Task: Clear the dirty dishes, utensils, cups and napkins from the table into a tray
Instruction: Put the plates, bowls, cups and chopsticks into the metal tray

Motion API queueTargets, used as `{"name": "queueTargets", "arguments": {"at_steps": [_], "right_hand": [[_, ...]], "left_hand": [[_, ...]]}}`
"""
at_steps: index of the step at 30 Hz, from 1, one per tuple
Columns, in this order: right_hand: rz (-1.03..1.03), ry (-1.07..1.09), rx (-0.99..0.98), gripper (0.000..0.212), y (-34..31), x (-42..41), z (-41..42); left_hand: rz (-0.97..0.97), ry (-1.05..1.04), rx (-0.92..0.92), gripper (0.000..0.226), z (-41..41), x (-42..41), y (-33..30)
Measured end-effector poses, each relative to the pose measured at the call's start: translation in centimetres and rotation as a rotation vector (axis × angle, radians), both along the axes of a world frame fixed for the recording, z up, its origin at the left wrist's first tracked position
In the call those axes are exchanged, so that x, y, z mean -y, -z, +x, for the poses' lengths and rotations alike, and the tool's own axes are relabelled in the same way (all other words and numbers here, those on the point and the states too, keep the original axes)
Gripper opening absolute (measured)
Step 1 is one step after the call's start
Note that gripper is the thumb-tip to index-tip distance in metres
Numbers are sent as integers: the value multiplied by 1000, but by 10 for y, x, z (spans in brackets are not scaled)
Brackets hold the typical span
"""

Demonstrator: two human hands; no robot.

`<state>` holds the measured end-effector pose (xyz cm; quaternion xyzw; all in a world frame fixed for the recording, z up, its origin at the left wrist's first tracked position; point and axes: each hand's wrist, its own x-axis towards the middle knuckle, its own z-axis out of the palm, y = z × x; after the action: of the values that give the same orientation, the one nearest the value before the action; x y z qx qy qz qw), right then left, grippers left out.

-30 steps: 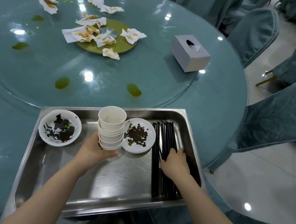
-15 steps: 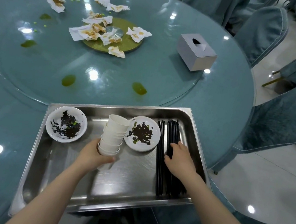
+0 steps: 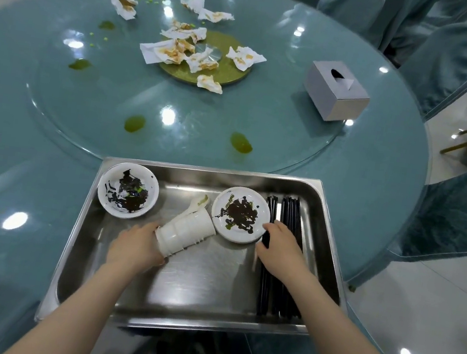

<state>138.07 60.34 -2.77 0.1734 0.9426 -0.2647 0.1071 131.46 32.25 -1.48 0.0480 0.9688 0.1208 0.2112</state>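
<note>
A steel tray [image 3: 208,294] sits at the near edge of the round table. Inside it, my left hand [image 3: 134,245] grips the bottom of a stack of white paper cups [image 3: 186,229] lying tilted on its side, mouth toward a white spoon [image 3: 196,203]. Two dirty white dishes lie in the tray, one at the far left [image 3: 128,190], one in the middle [image 3: 240,214]. My right hand [image 3: 279,249] rests fingers down on black chopsticks [image 3: 281,263] along the tray's right side, beside the middle dish. Several stained napkins [image 3: 184,51] lie on the far glass turntable.
A grey tissue box [image 3: 336,90] stands at the right on the turntable [image 3: 171,137]. A gold centre disc [image 3: 229,74] lies under the napkins. Green sauce spots [image 3: 240,142] dot the glass. Teal covered chairs [image 3: 450,57] ring the table, close at the right.
My left hand has tipped the cup stack from upright to lying on its side in the tray. My right hand slid a little left along the chopsticks toward the middle dish.
</note>
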Motion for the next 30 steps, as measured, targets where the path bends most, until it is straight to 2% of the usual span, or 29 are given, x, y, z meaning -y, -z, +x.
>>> {"name": "queueTargets", "arguments": {"at_steps": [6,14,24,30], "right_hand": [[-24,-62,-37,52,-6,12,-14],[-36,-147,-149,41,-25,47,-49],[-16,-265,-259,39,-58,143,-102],[9,-244,-285,33,-76,236,-146]], "left_hand": [[231,-70,-11,67,-3,4,-5],[440,-96,-183,54,-10,36,-35],[607,-302,-285,43,-44,140,-47],[682,-298,-333,41,-93,230,-56]]}}
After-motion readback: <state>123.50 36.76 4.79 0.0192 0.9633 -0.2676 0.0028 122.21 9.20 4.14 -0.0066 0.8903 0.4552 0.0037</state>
